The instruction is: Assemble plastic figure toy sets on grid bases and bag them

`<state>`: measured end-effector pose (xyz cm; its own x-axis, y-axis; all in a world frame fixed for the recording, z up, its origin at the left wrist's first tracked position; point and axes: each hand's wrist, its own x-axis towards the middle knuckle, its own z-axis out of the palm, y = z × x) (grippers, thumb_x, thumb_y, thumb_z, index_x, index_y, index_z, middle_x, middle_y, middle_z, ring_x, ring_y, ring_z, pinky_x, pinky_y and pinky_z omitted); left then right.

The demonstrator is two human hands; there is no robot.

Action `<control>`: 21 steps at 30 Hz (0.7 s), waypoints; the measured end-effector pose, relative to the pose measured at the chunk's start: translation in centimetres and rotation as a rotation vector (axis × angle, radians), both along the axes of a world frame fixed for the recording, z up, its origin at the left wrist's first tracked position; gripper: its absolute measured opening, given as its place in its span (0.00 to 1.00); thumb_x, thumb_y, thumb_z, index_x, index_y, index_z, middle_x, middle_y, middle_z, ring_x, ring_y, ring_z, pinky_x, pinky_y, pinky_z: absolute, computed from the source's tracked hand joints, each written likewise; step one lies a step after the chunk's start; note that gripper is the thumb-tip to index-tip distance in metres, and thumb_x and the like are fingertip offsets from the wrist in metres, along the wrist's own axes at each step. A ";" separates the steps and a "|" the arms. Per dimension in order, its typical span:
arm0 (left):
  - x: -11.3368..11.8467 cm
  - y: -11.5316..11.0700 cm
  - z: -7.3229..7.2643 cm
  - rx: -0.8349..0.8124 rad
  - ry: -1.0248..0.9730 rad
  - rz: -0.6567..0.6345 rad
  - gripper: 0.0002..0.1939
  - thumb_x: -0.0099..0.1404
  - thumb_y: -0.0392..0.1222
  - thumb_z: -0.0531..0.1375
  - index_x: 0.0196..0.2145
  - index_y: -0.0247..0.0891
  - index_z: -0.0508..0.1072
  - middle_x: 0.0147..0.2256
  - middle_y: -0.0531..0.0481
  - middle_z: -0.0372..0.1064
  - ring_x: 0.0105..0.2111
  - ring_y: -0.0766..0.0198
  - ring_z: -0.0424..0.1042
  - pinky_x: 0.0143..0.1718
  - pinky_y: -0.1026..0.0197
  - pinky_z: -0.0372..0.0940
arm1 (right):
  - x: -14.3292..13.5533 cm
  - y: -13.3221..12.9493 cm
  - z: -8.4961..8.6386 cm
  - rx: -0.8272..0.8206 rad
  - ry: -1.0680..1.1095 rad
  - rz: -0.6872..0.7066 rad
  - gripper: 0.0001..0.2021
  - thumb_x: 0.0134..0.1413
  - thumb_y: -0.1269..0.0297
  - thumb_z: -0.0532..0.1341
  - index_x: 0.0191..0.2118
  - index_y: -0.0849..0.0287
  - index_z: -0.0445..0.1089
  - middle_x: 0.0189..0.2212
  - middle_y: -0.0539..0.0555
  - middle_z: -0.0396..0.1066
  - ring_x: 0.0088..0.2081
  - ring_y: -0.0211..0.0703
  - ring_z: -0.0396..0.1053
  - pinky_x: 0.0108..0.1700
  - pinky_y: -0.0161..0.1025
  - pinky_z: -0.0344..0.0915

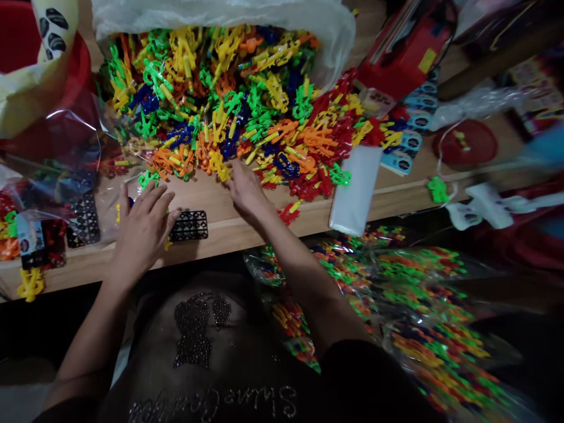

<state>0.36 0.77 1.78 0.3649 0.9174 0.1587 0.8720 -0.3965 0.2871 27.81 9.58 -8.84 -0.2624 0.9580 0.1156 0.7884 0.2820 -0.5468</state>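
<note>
On the left of the wooden table, my left hand (145,226) lies palm down with its fingers spread. It covers part of a black perforated plastic tray (190,225) and some small toys; bits of yellow and blue show around it. A green plastic figure (148,178) sits just beyond its fingertips. My right hand (247,187) reaches to the front edge of a large pile of coloured plastic toy figures (220,100). Its fingers are drawn together beside a yellow toy figure (219,165); what they pinch, if anything, is hidden.
A white plastic bag (220,13) lies behind the pile. Clear flat bags (356,191) lie on the right near the table edge. Further back stand a red device (408,50) and blue printed cards (408,144). Filled clear bags (423,294) of toys lie below the table.
</note>
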 end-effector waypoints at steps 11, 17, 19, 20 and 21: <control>0.1 0.3 -0.8 -0.003 0.023 -0.037 0.21 0.80 0.42 0.48 0.63 0.40 0.73 0.64 0.42 0.74 0.71 0.50 0.65 0.74 0.36 0.57 | -10.0 -9.6 -2.7 -0.142 0.354 0.349 0.19 0.58 0.78 0.52 0.52 0.60 0.67 0.49 0.63 0.75 0.53 0.55 0.74 0.57 0.54 0.75; 0.1 -0.2 -0.5 -0.029 0.013 -0.065 0.25 0.82 0.51 0.47 0.67 0.41 0.69 0.66 0.43 0.72 0.73 0.49 0.62 0.75 0.35 0.52 | -11.8 -12.3 -2.6 -0.055 0.189 0.310 0.24 0.54 0.82 0.55 0.57 0.60 0.67 0.52 0.66 0.74 0.56 0.58 0.71 0.62 0.57 0.71; 0.1 -0.3 -0.3 -0.025 0.029 -0.096 0.28 0.81 0.55 0.48 0.68 0.40 0.69 0.67 0.41 0.71 0.74 0.46 0.60 0.76 0.34 0.50 | -11.5 -12.1 -2.1 -0.112 0.160 0.371 0.20 0.57 0.81 0.56 0.53 0.60 0.69 0.50 0.65 0.75 0.54 0.57 0.72 0.61 0.55 0.71; 0.2 -0.3 -0.3 -0.019 0.038 -0.104 0.28 0.81 0.56 0.49 0.68 0.39 0.70 0.67 0.41 0.71 0.73 0.45 0.60 0.76 0.34 0.50 | -11.1 -11.4 -1.7 -0.147 0.163 0.422 0.18 0.57 0.81 0.57 0.51 0.60 0.70 0.49 0.64 0.76 0.52 0.55 0.73 0.59 0.52 0.72; 0.2 -0.3 -0.2 -0.009 0.046 -0.107 0.28 0.80 0.56 0.49 0.66 0.39 0.72 0.65 0.40 0.72 0.72 0.44 0.62 0.75 0.34 0.51 | -10.5 -10.3 -1.3 -0.178 0.168 0.475 0.16 0.58 0.81 0.57 0.48 0.59 0.71 0.47 0.62 0.77 0.50 0.53 0.73 0.56 0.50 0.73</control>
